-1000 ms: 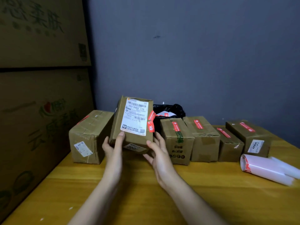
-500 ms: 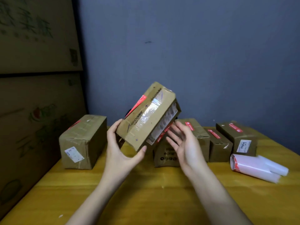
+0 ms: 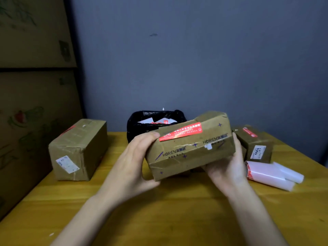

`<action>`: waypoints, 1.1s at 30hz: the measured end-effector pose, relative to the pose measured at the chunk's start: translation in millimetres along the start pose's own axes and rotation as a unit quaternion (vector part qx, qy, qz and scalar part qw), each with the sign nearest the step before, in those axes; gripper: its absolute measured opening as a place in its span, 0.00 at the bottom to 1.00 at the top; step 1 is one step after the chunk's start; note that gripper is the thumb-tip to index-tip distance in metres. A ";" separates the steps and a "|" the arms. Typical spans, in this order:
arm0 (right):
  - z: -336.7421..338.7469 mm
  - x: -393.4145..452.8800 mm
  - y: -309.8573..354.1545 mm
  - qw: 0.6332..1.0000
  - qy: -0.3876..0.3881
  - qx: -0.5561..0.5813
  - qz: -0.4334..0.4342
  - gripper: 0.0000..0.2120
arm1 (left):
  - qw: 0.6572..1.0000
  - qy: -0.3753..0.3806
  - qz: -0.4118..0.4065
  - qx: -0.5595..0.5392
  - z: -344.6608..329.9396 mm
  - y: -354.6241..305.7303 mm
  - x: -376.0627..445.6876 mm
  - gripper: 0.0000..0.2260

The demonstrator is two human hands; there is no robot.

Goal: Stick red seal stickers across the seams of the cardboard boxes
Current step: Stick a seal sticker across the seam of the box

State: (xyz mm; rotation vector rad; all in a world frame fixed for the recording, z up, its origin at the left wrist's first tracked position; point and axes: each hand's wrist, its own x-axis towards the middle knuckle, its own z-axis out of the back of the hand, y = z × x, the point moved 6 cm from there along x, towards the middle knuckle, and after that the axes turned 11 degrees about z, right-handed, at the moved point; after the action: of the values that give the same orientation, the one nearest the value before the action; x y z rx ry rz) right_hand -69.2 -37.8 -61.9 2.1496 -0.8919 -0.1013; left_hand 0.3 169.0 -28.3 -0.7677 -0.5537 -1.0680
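Note:
I hold a taped brown cardboard box [image 3: 191,151] above the yellow table [image 3: 177,210], lengthwise and slightly tilted. A red seal sticker [image 3: 181,133] lies along its upper face. My left hand [image 3: 131,166] grips the box's left end, thumb on top. My right hand [image 3: 229,166] cups its right end and underside. A larger box [image 3: 78,150] with a red sticker on top sits at the left. Another stickered box [image 3: 255,144] sits at the right, partly hidden behind the held one.
A black bag [image 3: 150,121] holding white and red paper scraps stands at the back centre. A rolled sheet of sticker backing [image 3: 271,174] lies on the table at the right. Big cardboard cartons [image 3: 35,86] stack along the left wall.
The box was turned from standing upright with its shipping label facing me to lying lengthwise with a red sticker on top. Both hands shifted to its ends and it came lower.

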 end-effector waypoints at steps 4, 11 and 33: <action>-3.3 -4.3 12.4 0.999 0.016 -0.047 -0.011 0.27 | 0.997 0.001 -0.055 0.053 -2.5 -6.7 2.6 0.36; 7.6 -10.0 8.4 0.998 -0.043 -0.036 -0.033 0.31 | 0.990 -0.015 -0.101 0.093 -8.5 -9.2 5.3 0.29; -15.6 4.5 17.8 0.988 0.065 -0.137 -0.010 0.19 | 0.991 -0.047 -0.061 0.106 -0.9 4.2 9.5 0.44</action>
State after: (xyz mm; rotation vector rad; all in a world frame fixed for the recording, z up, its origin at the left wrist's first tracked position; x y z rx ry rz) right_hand -70.5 -38.4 -37.9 1.8874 -0.7350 -0.0870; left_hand 7.8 164.1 -23.1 -0.6056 -0.7893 -1.0687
